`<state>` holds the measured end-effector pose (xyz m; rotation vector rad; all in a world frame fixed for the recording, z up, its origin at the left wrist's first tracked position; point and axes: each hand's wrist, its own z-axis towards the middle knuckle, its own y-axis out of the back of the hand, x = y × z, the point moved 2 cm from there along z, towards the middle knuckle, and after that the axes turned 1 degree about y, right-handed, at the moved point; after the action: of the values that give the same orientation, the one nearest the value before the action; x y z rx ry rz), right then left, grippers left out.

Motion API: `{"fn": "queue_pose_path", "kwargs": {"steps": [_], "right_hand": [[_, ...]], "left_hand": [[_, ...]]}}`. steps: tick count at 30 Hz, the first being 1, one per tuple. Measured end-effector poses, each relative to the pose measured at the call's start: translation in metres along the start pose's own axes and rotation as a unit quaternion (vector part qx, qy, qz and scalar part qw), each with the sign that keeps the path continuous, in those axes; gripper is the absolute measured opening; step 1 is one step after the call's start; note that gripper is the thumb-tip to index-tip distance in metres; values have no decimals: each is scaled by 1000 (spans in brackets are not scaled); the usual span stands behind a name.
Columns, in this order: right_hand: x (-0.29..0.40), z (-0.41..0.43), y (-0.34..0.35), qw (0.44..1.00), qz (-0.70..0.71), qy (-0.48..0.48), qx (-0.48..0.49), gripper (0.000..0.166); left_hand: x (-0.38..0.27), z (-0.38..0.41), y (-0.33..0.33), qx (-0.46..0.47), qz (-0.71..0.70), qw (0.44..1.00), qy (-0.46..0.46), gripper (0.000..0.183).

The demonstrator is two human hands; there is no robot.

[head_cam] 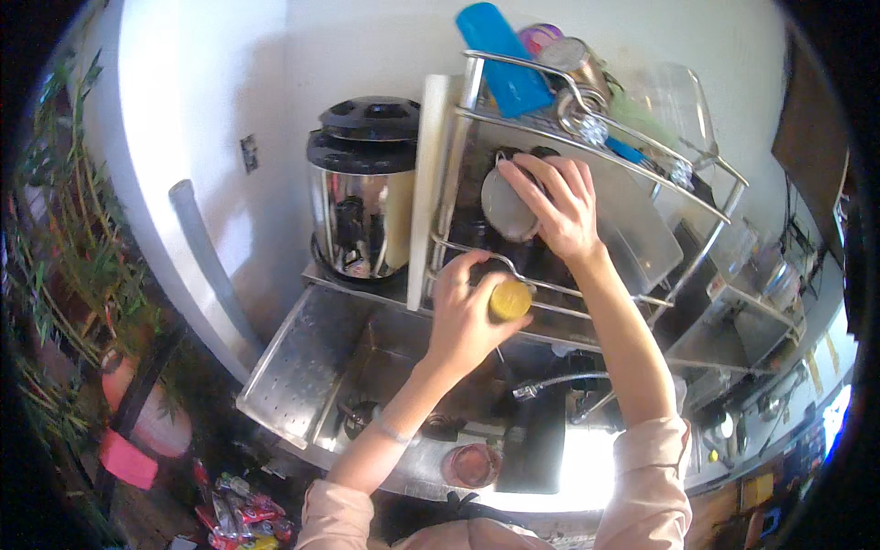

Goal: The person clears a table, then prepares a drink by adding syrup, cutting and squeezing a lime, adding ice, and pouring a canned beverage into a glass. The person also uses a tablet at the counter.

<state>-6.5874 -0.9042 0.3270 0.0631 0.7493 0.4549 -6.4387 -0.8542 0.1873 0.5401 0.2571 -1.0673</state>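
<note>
My left hand [462, 309] holds a small item with a round yellow top [511, 300], probably a lidded jar; its body is hidden by my fingers. It hovers in front of the lower rail of a metal dish rack [570, 297]. Higher up, my right hand [560, 199] grips a grey, rounded, cup-like piece [505, 203] with a thin loop at its top. I cannot tell whether it is a strainer or a metal cup. That piece is tilted inside the rack's lower tier. Behind my right wrist stands a translucent plastic board or tray [643, 234].
A steel sink [392, 344] with a drainboard [295, 371] lies below the rack. Left of the rack stand a white board [426, 199] and a black-lidded steel urn [364, 199]. The upper tier holds a blue plastic item [505, 62] and cans. A faucet [526, 392] projects over the sink.
</note>
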Motion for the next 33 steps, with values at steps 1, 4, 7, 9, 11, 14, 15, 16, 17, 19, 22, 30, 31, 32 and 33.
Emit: {"fn": "queue_pose_path", "kwargs": {"steps": [1, 4, 7, 9, 11, 14, 15, 16, 17, 19, 22, 30, 31, 32, 33], "right_hand": [[5, -8, 17, 1000, 7, -16, -7, 47], [39, -21, 70, 992, 78, -97, 27, 34], [92, -44, 128, 947, 138, -267, 111, 52], [113, -76, 177, 905, 131, -357, 191, 54], [132, -109, 224, 860, 156, -430, 225, 51], [159, -168, 291, 756, 210, -549, 290, 41], [168, -183, 317, 730, 214, -577, 297, 39], [173, -196, 342, 692, 234, -607, 313, 38], [180, -208, 369, 651, 250, -638, 326, 37], [199, -236, 431, 596, 276, -679, 328, 44], [234, -276, 540, 635, 190, -703, 258, 68], [330, -370, 827, 548, -231, -775, 213, 62], [329, -381, 850, 538, -275, -772, 200, 61], [332, -395, 870, 527, -305, -773, 176, 60], [333, -409, 885, 523, -329, -771, 155, 59]], "left_hand": [[-11, -15, 12, 8, -4, 1000, -15, 54], [-49, -59, 49, 61, 15, 998, -19, 50], [-81, -93, 56, 115, 14, 993, 2, 49], [-90, -110, 36, 181, -118, 975, 54, 48], [-103, -131, 5, 233, -309, 917, 97, 51], [-147, -159, -31, 367, -376, 838, 147, 54], [-160, -178, -43, 400, -361, 831, 138, 54], [-177, -191, -52, 411, -357, 828, 134, 54], [-196, -205, -62, 424, -355, 823, 128, 54], [-244, -233, -82, 461, -351, 805, 126, 54], [-331, -289, -126, 542, -357, 752, 113, 53], [-587, -467, -251, 750, -347, 533, 181, 47], [-613, -483, -265, 737, -359, 535, 204, 44], [-639, -496, -277, 737, -368, 502, 264, 43], [-664, -507, -291, 727, -374, 473, 328, 42]]}}
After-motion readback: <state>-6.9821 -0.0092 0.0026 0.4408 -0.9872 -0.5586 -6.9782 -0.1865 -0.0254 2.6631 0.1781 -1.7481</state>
